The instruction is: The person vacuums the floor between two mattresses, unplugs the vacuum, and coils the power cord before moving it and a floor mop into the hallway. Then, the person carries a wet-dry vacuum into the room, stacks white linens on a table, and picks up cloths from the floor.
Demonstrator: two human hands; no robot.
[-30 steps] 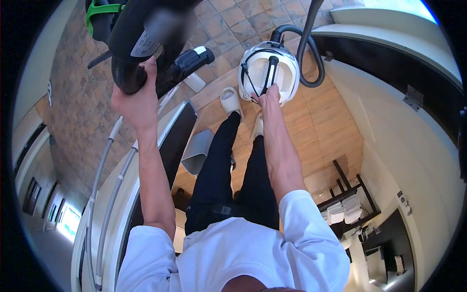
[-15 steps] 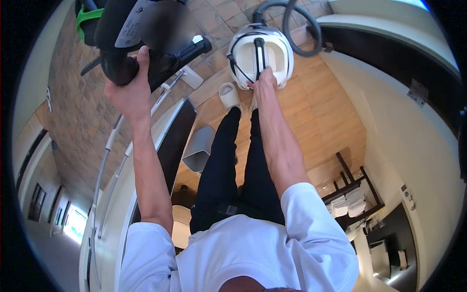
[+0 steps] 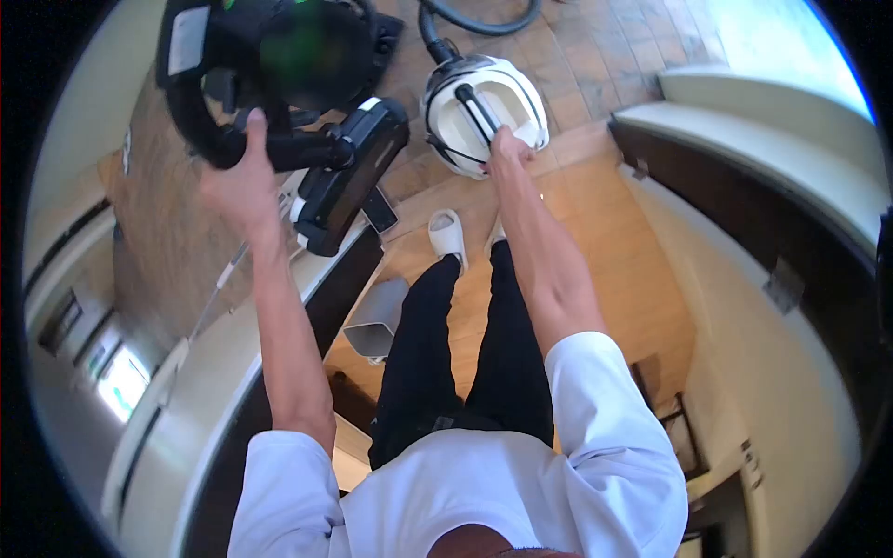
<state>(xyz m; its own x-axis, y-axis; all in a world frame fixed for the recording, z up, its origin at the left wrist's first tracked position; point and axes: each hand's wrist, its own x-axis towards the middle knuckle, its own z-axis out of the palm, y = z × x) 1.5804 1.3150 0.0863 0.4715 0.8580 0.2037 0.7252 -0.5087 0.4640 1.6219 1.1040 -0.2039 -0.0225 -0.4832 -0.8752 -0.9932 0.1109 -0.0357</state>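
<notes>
At upper left, my left hand (image 3: pixel 244 181) is closed around the curved black handle (image 3: pixel 206 139) of a bulky black machine (image 3: pixel 307 56) with green parts. A long black-and-white section (image 3: pixel 349 177) of it points down toward the doorway edge. In my right hand (image 3: pixel 512 149) is the black carry handle of a white canister vacuum cleaner (image 3: pixel 526 98), fingers wrapped around it. A dark grey hose (image 3: pixel 479 19) leads from the top of the vacuum and out of view. The vacuum is just beyond my slippers (image 3: pixel 447 234).
Beside my left leg stands a grey waste bin (image 3: pixel 377 312). A dark-edged door or frame (image 3: pixel 344 284) is at the left, with a thin pole (image 3: pixel 219 293) behind it. On the right runs a pale wall (image 3: pixel 716 298) with a dark frame and hinges. Tiled floor lies ahead.
The black machine has turned and come nearer, showing its long section. The vacuum has tilted and shifted slightly left with my right hand. My view has turned as well.
</notes>
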